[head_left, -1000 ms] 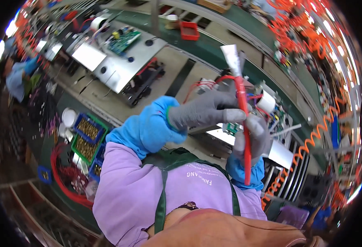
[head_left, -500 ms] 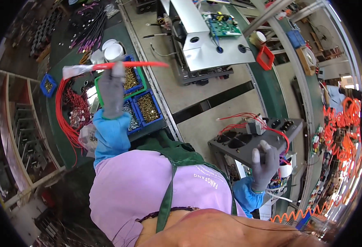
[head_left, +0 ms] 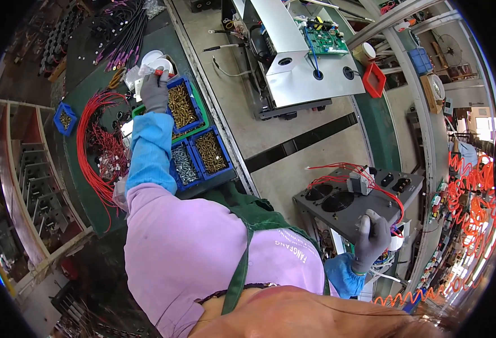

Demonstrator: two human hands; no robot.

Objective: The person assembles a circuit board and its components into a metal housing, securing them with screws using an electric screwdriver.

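Note:
My left hand (head_left: 155,94), in a grey glove with a blue sleeve cuff, reaches to the white round tubs (head_left: 159,63) on the left bench. Its fingers are closed on a slim red piece (head_left: 159,72); most of that piece is hidden by the glove, and whitish plastic shows beside it. Below that hand are blue bins of brass-coloured screws (head_left: 181,106). My right hand (head_left: 373,241), also gloved, hovers by the near edge of a dark grey panel (head_left: 344,217). Its fingers are loosely bent, thumb apart, with nothing visible in them.
Red wires (head_left: 87,152) lie coiled on the left bench, with black cables (head_left: 125,35) farther back. A machine with a bent metal cover (head_left: 310,81) and a green circuit board (head_left: 322,42) stands ahead. A red bin (head_left: 374,80) is at right.
My left hand has lowered toward the white tubs with the long red piece, which now shows only in part. My right hand has shifted slightly right and down, its fingers bending more.

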